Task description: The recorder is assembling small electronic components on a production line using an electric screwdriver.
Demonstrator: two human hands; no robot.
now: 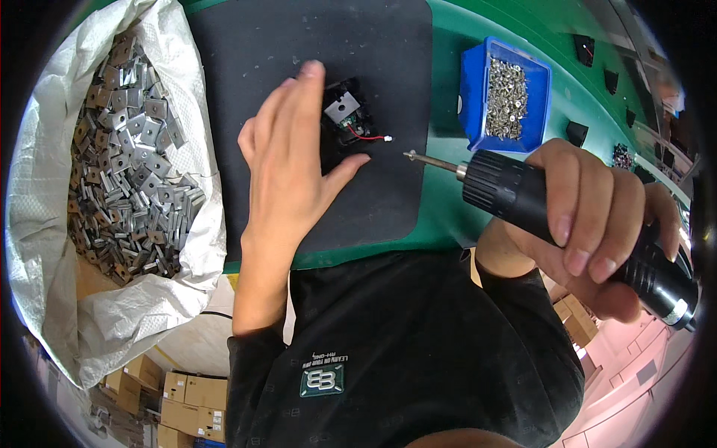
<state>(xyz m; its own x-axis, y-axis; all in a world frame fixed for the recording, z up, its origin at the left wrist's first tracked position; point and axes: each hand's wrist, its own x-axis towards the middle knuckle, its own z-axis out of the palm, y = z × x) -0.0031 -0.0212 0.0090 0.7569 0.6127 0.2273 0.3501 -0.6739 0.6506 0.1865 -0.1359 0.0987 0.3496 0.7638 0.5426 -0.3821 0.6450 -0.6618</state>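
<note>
A small black plastic housing lies on the dark mat, with a grey metal plate with a hole set in it. From it a thin red wire runs right to a white connector. My left hand rests at the housing's left side, fingers stretched out and thumb spread below it; whether it touches is hard to tell. Gripped in my right hand is a black electric screwdriver, its bit pointing left toward the housing. Something small and silvery, like a screw, sits at the tip.
A white woven sack full of metal plates stands on the left. At the back right a blue bin holds many screws. The dark mat lies on a green table. Several black parts sit farther right.
</note>
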